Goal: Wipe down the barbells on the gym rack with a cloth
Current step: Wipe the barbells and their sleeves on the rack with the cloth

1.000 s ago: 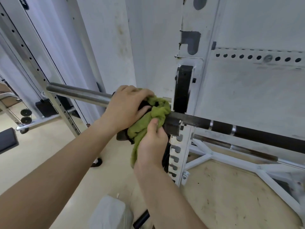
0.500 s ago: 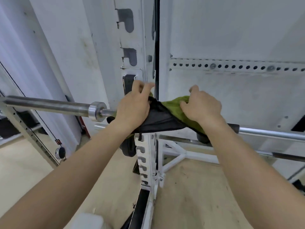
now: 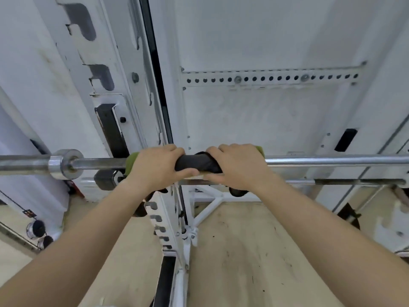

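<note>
A steel barbell (image 3: pixel 332 161) lies level across the white rack, its collar (image 3: pixel 64 163) at the left. A cloth, green on one side and black on the other (image 3: pixel 197 162), is wrapped around the shaft just right of the upright. My left hand (image 3: pixel 158 167) clamps the cloth's left part onto the bar; green fabric shows past its knuckles. My right hand (image 3: pixel 238 166) clamps the right part, green edge peeking at its far side. A loose dark corner hangs under each hand.
The white rack upright (image 3: pixel 168 229) with J-hook slots stands right below my hands. A second bar (image 3: pixel 332 181) lies lower and behind. A perforated rail (image 3: pixel 265 78) crosses the wall panel. Small weight plates (image 3: pixel 36 229) sit on the floor at the left.
The cloth, spread loosely over the bar half a second ago, is now wrapped tight around the shaft. Both hands have closed around it. The view has shifted further right along the bar.
</note>
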`<state>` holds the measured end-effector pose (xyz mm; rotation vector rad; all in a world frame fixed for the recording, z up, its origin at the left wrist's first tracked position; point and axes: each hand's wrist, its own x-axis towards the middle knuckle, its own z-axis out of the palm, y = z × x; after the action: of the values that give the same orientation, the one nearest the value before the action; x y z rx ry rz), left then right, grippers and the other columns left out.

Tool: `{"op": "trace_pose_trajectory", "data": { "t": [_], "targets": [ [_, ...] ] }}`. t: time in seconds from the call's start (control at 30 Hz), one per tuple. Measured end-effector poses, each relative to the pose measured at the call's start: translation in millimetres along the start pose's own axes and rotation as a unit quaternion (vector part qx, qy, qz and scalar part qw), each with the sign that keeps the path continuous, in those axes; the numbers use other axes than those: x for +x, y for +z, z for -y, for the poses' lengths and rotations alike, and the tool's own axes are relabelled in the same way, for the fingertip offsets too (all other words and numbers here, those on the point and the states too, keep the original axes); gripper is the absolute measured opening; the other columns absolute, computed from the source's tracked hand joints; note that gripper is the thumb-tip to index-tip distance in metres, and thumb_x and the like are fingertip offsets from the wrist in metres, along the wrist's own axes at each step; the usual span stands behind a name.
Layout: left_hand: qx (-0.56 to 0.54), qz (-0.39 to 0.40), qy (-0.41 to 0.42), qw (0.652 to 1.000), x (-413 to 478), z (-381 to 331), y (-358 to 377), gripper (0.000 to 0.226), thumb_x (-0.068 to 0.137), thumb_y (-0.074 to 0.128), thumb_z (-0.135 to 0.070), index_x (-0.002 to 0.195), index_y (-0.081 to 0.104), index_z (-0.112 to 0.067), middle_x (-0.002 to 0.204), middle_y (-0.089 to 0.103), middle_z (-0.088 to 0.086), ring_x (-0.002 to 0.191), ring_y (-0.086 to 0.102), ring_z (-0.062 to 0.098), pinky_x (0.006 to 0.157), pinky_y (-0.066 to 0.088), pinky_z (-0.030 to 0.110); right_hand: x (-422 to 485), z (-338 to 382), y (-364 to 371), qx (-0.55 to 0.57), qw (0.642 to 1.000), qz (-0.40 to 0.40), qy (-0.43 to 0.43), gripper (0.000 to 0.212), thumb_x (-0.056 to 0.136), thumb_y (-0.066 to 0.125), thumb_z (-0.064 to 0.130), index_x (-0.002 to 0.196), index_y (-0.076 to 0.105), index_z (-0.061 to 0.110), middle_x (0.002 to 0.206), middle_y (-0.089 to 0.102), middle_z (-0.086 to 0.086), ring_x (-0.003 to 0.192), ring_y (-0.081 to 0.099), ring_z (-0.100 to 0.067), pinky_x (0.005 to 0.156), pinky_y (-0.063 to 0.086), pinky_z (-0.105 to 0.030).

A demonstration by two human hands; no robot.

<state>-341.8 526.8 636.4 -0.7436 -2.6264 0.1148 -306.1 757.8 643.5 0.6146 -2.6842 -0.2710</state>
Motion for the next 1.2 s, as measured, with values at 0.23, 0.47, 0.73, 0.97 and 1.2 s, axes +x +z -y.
{"op": "trace_pose_trajectory", "data": {
  "t": [0.23, 0.47, 0.73, 0.97, 1.2],
  "targets": [
    [0.086, 0.017, 0.039, 0.995, 44, -77, -2, 0.060, 0.077, 0.042, -0.086, 0.090, 0.050, -0.028, 0.069, 0.059, -0.010, 0.062, 0.062, 0.018, 0.054, 0.050, 0.031, -37, -35, 27, -0.050, 0.991, -0.127, -0.012, 0.044, 0.073, 0.074, 0.024, 0.114, 0.058, 0.016, 0.085, 0.057, -0.004, 0.067, 0.058, -0.029, 0.059, 0.043, -0.037],
    [0.076, -0.017, 0.021, 0.997, 91, -187, 0, 0.056, 0.081, 0.044, -0.081, 0.085, 0.042, -0.025, 0.068, 0.056, -0.005, 0.058, 0.056, 0.023, 0.050, 0.036, 0.030, -108, -130, 44, -0.094, 0.977, -0.191, 0.013, 0.040, 0.082, 0.054, 0.010, 0.122, 0.054, 0.018, 0.090, 0.054, -0.005, 0.074, 0.053, -0.030, 0.072, 0.042, -0.042],
    [0.063, -0.003, 0.060, 0.996, 158, -342, -8, 0.051, 0.089, 0.051, -0.067, 0.100, 0.057, -0.018, 0.090, 0.068, 0.002, 0.073, 0.064, 0.029, 0.056, 0.031, 0.034, -204, -258, 48, -0.118, 0.979, -0.146, 0.080, 0.040, 0.081, 0.058, 0.018, 0.121, 0.055, 0.017, 0.094, 0.058, -0.006, 0.078, 0.054, -0.031, 0.077, 0.043, -0.042],
    [0.073, -0.006, 0.053, 0.996, 143, -304, -5, 0.049, 0.087, 0.056, -0.065, 0.088, 0.045, -0.018, 0.077, 0.061, 0.000, 0.059, 0.046, 0.024, 0.053, 0.034, 0.032, -166, -213, 49, -0.085, 0.978, -0.158, 0.107, 0.026, 0.080, 0.066, 0.010, 0.105, 0.060, 0.015, 0.082, 0.057, -0.005, 0.069, 0.053, -0.030, 0.066, 0.042, -0.041],
    [0.095, -0.061, 0.043, 0.993, 113, -226, 10, 0.042, 0.081, 0.065, -0.049, 0.064, 0.042, -0.017, 0.045, 0.025, -0.006, 0.035, 0.029, 0.018, 0.041, 0.025, 0.021, -127, -136, 27, 0.035, 0.992, -0.107, 0.058, 0.068, 0.069, 0.067, 0.049, 0.124, 0.057, 0.010, 0.101, 0.062, -0.005, 0.088, 0.055, -0.029, 0.082, 0.043, -0.041]
  ]
}}
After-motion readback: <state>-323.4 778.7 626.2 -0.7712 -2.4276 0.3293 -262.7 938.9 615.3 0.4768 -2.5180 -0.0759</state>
